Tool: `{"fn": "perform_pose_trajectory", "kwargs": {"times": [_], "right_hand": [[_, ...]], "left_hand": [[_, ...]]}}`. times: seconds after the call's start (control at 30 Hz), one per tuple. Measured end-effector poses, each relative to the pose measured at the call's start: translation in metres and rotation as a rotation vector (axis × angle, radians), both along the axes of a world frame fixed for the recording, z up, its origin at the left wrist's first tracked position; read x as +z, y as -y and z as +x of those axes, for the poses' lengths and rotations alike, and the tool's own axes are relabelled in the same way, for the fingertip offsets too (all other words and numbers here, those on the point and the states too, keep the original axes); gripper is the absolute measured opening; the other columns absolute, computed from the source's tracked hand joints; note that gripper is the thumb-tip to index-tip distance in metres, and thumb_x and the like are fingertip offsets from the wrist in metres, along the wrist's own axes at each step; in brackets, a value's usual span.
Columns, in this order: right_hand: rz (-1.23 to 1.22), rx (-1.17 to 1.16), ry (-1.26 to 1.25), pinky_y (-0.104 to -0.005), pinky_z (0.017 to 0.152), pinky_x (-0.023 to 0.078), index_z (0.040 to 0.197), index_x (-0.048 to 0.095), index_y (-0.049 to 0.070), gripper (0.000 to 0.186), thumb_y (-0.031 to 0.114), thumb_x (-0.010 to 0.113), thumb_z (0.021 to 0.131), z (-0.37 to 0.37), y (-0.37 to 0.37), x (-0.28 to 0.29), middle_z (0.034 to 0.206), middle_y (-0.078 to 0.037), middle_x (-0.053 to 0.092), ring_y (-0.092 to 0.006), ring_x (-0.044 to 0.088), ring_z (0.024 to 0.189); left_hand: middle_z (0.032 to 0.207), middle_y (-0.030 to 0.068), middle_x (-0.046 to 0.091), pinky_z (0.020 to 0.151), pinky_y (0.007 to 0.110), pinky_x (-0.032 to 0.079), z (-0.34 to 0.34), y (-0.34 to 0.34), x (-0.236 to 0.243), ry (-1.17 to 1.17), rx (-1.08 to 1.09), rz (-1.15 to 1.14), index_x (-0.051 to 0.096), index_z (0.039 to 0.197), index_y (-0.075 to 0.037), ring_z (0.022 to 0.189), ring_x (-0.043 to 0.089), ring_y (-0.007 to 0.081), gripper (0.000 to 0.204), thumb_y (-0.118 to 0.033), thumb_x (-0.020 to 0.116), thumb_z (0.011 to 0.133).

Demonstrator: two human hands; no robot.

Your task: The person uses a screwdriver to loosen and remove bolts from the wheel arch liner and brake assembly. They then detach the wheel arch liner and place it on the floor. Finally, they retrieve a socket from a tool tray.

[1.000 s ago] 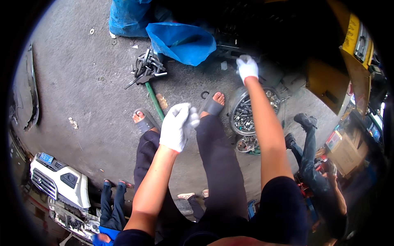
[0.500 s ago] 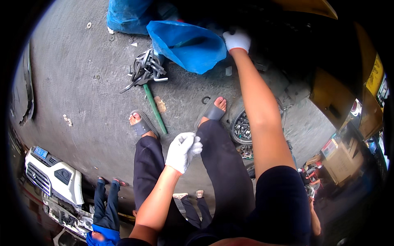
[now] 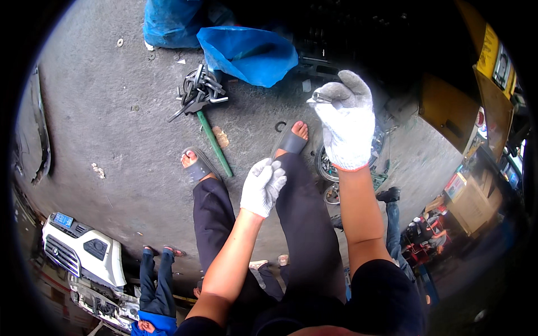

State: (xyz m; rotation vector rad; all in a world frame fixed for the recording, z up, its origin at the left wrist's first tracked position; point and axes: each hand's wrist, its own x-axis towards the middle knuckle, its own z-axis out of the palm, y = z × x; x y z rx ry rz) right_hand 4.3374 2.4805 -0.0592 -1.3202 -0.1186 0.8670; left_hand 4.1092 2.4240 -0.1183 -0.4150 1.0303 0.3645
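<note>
My right hand [image 3: 347,129], in a white knit glove, is raised to the right of my foot. Its thumb and finger are closed on a small shiny metal part [image 3: 319,98], too little of which shows to tell its kind. My left hand [image 3: 263,187], also gloved, hovers over my knee with its fingers curled shut; whatever may be inside is hidden. In front of me, a blue plastic bag [image 3: 246,56] gapes open. A hammer with a green handle [image 3: 214,143] lies beside a heap of bent metal bars [image 3: 200,87].
A second blue bag [image 3: 171,22] stands at the far left. Partly behind my right arm is a round container of small metal parts [image 3: 325,165]. A cardboard box [image 3: 473,204] and yellow panels [image 3: 487,45] are at right. People's legs and a white car front [image 3: 84,249] show behind.
My right hand has come back from the dark area beside the blue bag, now with a small metal part in its fingers. My left hand has shifted slightly right and away from me.
</note>
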Motion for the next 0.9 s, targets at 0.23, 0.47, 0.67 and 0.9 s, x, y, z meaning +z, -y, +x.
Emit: {"fn": "perform_pose_trajectory", "kwargs": {"times": [0.23,0.47,0.67,0.9], "right_hand": [[-0.098,0.106,0.135,-0.0281,0.077,0.056,0.124,0.051,-0.001,0.053,-0.012,0.070,0.076,-0.032,0.006,0.030,0.103,-0.013,0.066,-0.0172,0.065,0.090],[0.039,0.199,0.318,-0.0312,0.081,0.056,0.125,0.051,0.001,0.059,-0.013,0.072,0.072,-0.057,0.014,0.035,0.103,-0.012,0.066,-0.0177,0.065,0.096],[0.180,0.213,0.150,-0.0336,0.085,0.055,0.129,0.048,0.000,0.063,-0.016,0.069,0.072,-0.070,0.009,0.031,0.104,-0.013,0.065,-0.0191,0.064,0.098],[-0.045,0.153,-0.036,-0.0294,0.079,0.056,0.124,0.048,-0.003,0.052,-0.012,0.068,0.077,-0.068,0.009,0.012,0.102,-0.014,0.064,-0.0178,0.064,0.091]], "left_hand": [[0.102,0.0093,0.065,0.075,0.033,0.056,-0.003,-0.008,0.011,0.093,-0.036,0.002,0.060,0.107,-0.005,0.086,0.064,0.0195,0.017,-0.005,0.063,0.090],[0.103,0.0098,0.062,0.074,0.032,0.056,-0.014,-0.011,0.011,0.143,0.007,0.034,0.054,0.110,-0.005,0.085,0.063,0.0193,0.022,-0.009,0.064,0.090],[0.103,0.0104,0.062,0.074,0.033,0.056,-0.021,-0.004,0.004,0.121,0.043,0.010,0.052,0.114,-0.004,0.085,0.063,0.0191,0.027,-0.009,0.064,0.090],[0.103,0.0107,0.063,0.073,0.034,0.056,-0.029,-0.008,0.001,0.108,0.050,0.026,0.052,0.115,-0.004,0.084,0.064,0.0201,0.027,-0.007,0.063,0.090]]}}
